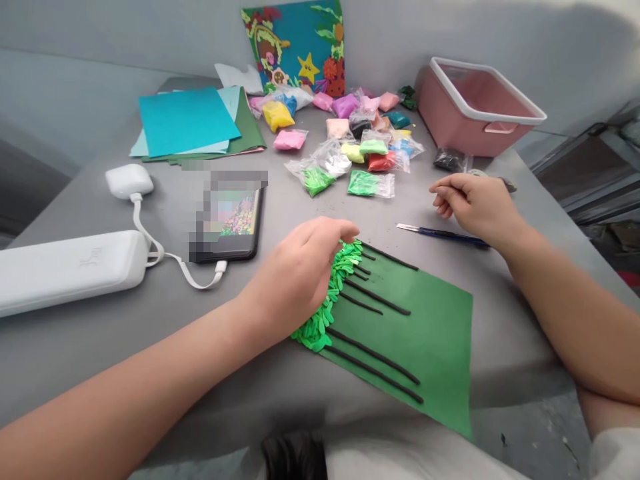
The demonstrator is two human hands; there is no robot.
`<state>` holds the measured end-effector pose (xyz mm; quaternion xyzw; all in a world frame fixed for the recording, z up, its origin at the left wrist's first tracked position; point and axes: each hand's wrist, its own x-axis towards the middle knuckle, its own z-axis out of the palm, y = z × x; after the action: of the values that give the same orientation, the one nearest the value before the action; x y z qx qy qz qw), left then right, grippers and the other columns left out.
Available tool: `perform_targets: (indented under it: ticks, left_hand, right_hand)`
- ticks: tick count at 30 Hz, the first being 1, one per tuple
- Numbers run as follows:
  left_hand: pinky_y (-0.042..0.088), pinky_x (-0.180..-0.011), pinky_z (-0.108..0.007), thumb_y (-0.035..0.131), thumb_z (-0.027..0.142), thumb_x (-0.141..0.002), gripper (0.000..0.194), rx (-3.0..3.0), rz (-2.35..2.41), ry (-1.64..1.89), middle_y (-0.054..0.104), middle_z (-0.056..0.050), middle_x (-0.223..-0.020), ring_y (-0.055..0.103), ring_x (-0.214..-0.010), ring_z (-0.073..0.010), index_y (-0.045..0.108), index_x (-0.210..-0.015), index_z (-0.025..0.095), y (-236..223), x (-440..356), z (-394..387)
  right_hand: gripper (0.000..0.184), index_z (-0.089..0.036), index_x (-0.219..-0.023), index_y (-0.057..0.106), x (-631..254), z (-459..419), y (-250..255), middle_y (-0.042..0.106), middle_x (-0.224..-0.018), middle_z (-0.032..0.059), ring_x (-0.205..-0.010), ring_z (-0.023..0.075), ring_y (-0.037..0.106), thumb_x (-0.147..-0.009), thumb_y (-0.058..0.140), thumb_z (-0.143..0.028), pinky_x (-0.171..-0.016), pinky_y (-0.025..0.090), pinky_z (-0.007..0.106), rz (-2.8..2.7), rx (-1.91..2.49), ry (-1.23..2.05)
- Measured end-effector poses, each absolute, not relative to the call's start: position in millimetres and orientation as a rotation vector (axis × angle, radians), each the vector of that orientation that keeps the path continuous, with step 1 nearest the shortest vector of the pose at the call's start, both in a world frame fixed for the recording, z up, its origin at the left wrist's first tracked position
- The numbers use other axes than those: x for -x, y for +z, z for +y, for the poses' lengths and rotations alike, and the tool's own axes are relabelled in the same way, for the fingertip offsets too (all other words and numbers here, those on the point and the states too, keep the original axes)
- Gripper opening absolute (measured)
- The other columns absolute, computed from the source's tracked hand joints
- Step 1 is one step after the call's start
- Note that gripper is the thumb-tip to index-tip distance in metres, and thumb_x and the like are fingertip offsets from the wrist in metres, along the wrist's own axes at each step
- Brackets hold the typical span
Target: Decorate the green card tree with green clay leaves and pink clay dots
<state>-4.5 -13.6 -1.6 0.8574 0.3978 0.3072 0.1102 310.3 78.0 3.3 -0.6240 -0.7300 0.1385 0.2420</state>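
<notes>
My left hand (303, 270) lies over the left end of a dark green sheet (440, 327), its visible fingers stretched forward and slightly bent. Beneath and beside it, a dense band of small bright green clay leaves (316, 328) covers that end; the hand hides part of it. Thin black clay strips (377, 371) run from the leaves across the sheet. Off to the right, my right hand (473, 203) is raised above the table with fingers curled and tips pinched together. Whatever they may hold is too small to make out. Below it lies a craft knife (440, 233), blade pointing left.
Several bags of coloured clay (364, 183) spread across the back. Behind them stands a sea-scene clay picture (295, 50). A pink bin (465, 120) is back right. At left are coloured sheets (187, 123), a phone (233, 220), a white power bank (75, 270) and its cable.
</notes>
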Motion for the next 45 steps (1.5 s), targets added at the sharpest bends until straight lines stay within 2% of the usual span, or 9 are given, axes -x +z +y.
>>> perform_targets:
  ticks: [9, 13, 18, 27, 32, 38, 40, 43, 45]
  left_hand:
    - [0.053, -0.075, -0.030, 0.044, 0.027, -0.106, 0.028, -2.533, 1.186, 0.890, 0.077, -0.005, -0.089, 0.071, -0.083, -0.0193, 0.068, -0.114, 0.013, 4.1, 3.6, -17.9]
    - [0.048, -0.072, -0.031, 0.049, 0.026, -0.105, 0.026, -2.556, 1.109, 0.973, 0.072, -0.005, -0.080, 0.063, -0.075, -0.0193, 0.071, -0.102, 0.013, 4.0, 2.1, -19.7]
    - [0.047, -0.076, -0.033, 0.048, 0.014, -0.102, 0.026, -2.549, 0.979, 0.982, 0.068, -0.009, -0.087, 0.057, -0.079, -0.0204, 0.072, -0.113, 0.010, 3.1, -0.4, -20.7]
    - [0.048, -0.077, -0.034, 0.050, 0.009, -0.100, 0.024, -2.568, 0.901, 1.003, 0.072, -0.010, -0.092, 0.057, -0.080, -0.0201, 0.070, -0.114, 0.006, 3.9, -4.2, -24.4]
    - [0.049, -0.075, -0.034, 0.050, 0.010, -0.099, 0.024, -2.610, 0.892, 0.992, 0.072, -0.010, -0.091, 0.055, -0.078, -0.0205, 0.071, -0.112, 0.007, 4.7, -3.7, -24.5]
    - [0.052, -0.076, -0.035, 0.056, 0.011, -0.097, 0.020, -2.693, 0.842, 1.048, 0.073, -0.010, -0.090, 0.057, -0.079, -0.0211, 0.070, -0.113, 0.007, 0.7, 0.3, -24.6]
    - [0.053, -0.079, -0.035, 0.059, 0.009, -0.096, 0.020, -2.704, 0.813, 1.080, 0.074, -0.009, -0.093, 0.058, -0.081, -0.0208, 0.069, -0.113, 0.007, -0.6, 0.2, -23.8]
    - [0.053, -0.081, -0.034, 0.058, 0.007, -0.096, 0.020, -2.725, 0.793, 1.066, 0.075, -0.009, -0.097, 0.060, -0.084, -0.0207, 0.069, -0.112, 0.009, -0.9, -0.7, -23.8]
    - [0.053, -0.080, -0.034, 0.055, 0.009, -0.098, 0.017, -2.736, 0.801, 1.020, 0.075, -0.008, -0.094, 0.059, -0.083, -0.0206, 0.069, -0.107, 0.011, -0.4, -1.0, -25.2]
  right_hand:
    - [0.022, -0.022, -0.070, 0.069, -313.6, 84.0, 6.3, 0.069, -0.061, -0.0001, -0.057, 0.0174, 0.065, -0.089, 0.064, -0.034, -0.075, 0.052, 0.034, -1.905, 1.789, 0.262]
    - [0.017, -0.024, -0.087, 0.076, -326.7, 98.6, -9.5, 0.077, -0.089, 0.0066, -0.083, 0.0266, 0.071, -0.087, 0.060, -0.030, -0.084, 0.053, 0.042, -2.035, 1.723, 0.027]
    - [0.026, -0.020, -0.095, 0.076, -333.2, 104.7, -21.6, 0.068, -0.123, 0.0146, -0.113, 0.0327, 0.063, -0.088, 0.052, -0.029, -0.101, 0.048, 0.048, -2.226, 1.622, -0.308]
    - [0.018, -0.018, -0.075, 0.065, -332.4, 105.7, -17.7, 0.065, -0.081, 0.0135, -0.080, 0.0273, 0.059, -0.084, 0.050, -0.021, -0.068, 0.039, 0.036, -2.108, 1.905, -0.410]
    - [0.023, -0.019, -0.086, 0.074, -341.5, 106.5, -18.6, 0.073, -0.101, 0.0133, -0.092, 0.0264, 0.064, -0.089, 0.051, -0.024, -0.075, 0.045, 0.036, -2.101, 1.830, -0.339]
    - [0.023, -0.021, -0.079, 0.073, -344.5, 108.3, -17.3, 0.073, -0.090, 0.0116, -0.088, 0.0286, 0.067, -0.089, 0.061, -0.037, -0.083, 0.052, 0.042, -2.070, 1.776, -0.283]
    - [0.023, -0.019, -0.095, 0.076, -340.5, 105.0, -15.3, 0.073, -0.106, 0.0155, -0.101, 0.0318, 0.067, -0.090, 0.059, -0.034, -0.093, 0.052, 0.047, -2.091, 1.676, -0.254]
    - [0.055, -0.019, -0.143, 0.059, -327.4, 89.1, -6.3, 0.065, -0.139, 0.0151, -0.125, 0.0309, 0.061, -0.089, 0.053, -0.019, -0.108, 0.048, 0.049, -2.219, 1.501, -0.157]
    - [0.056, -0.025, -0.149, 0.053, -315.8, 71.2, 3.8, 0.073, -0.125, 0.0086, -0.109, 0.0250, 0.070, -0.093, 0.054, -0.022, -0.100, 0.055, 0.043, -2.353, 1.403, -0.040]
